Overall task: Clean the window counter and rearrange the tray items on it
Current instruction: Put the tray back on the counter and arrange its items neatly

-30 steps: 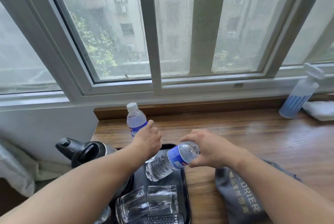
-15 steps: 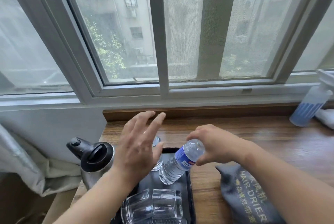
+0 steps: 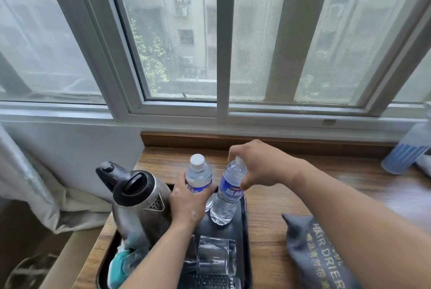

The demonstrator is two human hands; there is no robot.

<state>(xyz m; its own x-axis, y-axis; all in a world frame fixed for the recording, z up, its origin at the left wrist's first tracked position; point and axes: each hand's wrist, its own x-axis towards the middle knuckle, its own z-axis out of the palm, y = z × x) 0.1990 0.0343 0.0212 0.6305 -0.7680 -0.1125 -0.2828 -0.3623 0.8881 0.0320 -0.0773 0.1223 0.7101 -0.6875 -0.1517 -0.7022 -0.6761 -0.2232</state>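
A black tray [image 3: 246, 239] lies on the wooden window counter [image 3: 268, 209]. Two clear water bottles with blue labels stand at its far end. My left hand [image 3: 186, 202] grips the left bottle [image 3: 198, 172] around its label. My right hand [image 3: 258, 165] pinches the neck and cap of the right bottle [image 3: 227, 197], which stands slightly tilted on the tray. A steel kettle with a black lid [image 3: 137, 190] sits at the tray's left. A clear glass [image 3: 215, 255] and a black remote [image 3: 210, 281] lie at the tray's near end, partly hidden by my left forearm.
A grey hair-drier bag [image 3: 319, 253] lies on the counter right of the tray. A blue spray bottle [image 3: 408, 148] stands at the far right by a white cloth. A teal cloth [image 3: 121, 263] sits at the tray's near left. A curtain hangs at the left.
My right hand has stood its bottle upright on the tray from a slanting position. My left hand, open in the air half a second ago, now grips the left bottle again.
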